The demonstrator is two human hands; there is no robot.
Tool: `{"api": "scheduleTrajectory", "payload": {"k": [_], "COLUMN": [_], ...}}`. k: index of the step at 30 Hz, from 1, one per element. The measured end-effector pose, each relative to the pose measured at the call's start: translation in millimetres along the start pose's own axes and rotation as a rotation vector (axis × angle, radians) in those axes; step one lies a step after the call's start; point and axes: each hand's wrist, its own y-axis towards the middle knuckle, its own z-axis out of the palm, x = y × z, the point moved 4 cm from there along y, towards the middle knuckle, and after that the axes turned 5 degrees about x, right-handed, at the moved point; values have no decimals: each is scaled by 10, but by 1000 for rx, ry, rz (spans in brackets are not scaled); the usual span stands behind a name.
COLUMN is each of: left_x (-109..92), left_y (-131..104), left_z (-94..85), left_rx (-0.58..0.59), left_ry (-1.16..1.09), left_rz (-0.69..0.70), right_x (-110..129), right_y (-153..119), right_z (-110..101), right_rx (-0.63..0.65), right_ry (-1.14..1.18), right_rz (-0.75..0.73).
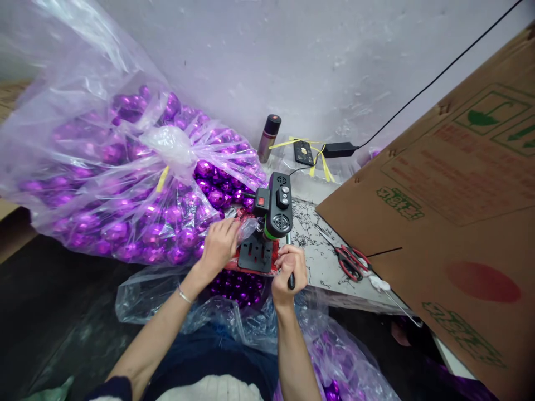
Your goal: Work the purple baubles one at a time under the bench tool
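A small black press-like device [279, 203] with a red switch and a green ring stands at the table's near edge, above a slotted black plate [254, 255]. My right hand [289, 274] is wrapped round a lever handle [291, 281] with a black grip, just right of the plate. To the plate's left, my left hand [221, 243] has its fingers closed on a piece of clear plastic film [249, 227] beside the device. Part of the film is hidden by the fingers. Purple shiny balls [238, 287] show below the plate, in an open clear bag by my lap.
A big tied bag of purple balls [112, 189] fills the left. Behind stand a spray can [270, 139], a dark phone-like object [304, 151] and a black power adapter [339, 149]. Red-handled scissors [351, 262] lie before a large carton [443, 211]. Black thread scraps [309, 234] litter the table.
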Motion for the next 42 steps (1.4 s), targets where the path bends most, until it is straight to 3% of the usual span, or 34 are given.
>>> {"api": "scheduleTrajectory", "payload": {"k": [4,8,11,14,16,19,22,26,32,42], "left_x": [259,295,227,158,125,32,-86,-195,-272,-283], "left_y": [324,282,254,206,112,-98,-278,-336,-249,-256], "left_z": [40,73,-57,-247,-251,-51,188,406,591,606], "left_rx": [148,214,168,-21,-69,-21,18,27,-16,36], "left_ry": [77,108,82,-182,-484,-916,-1092,-930,-524,-413], "left_rz": [-59,-52,-69,-168,-288,-456,-521,-469,-255,-7], "right_x": [-9,-3,8,9,2,3,33,61,67,28], "right_y": [-16,-7,13,23,26,49,97,149,149,71], "right_z": [-10,-16,-20,-21,-21,-23,-29,-35,-55,-65], "right_rx": [14,20,24,22,16,6,-6,-5,27,44], "right_ry": [-12,-17,-9,1,0,-11,-20,-21,-18,-49], "right_rz": [-6,-16,-32,-38,-27,-18,-36,-29,-31,-7]}}
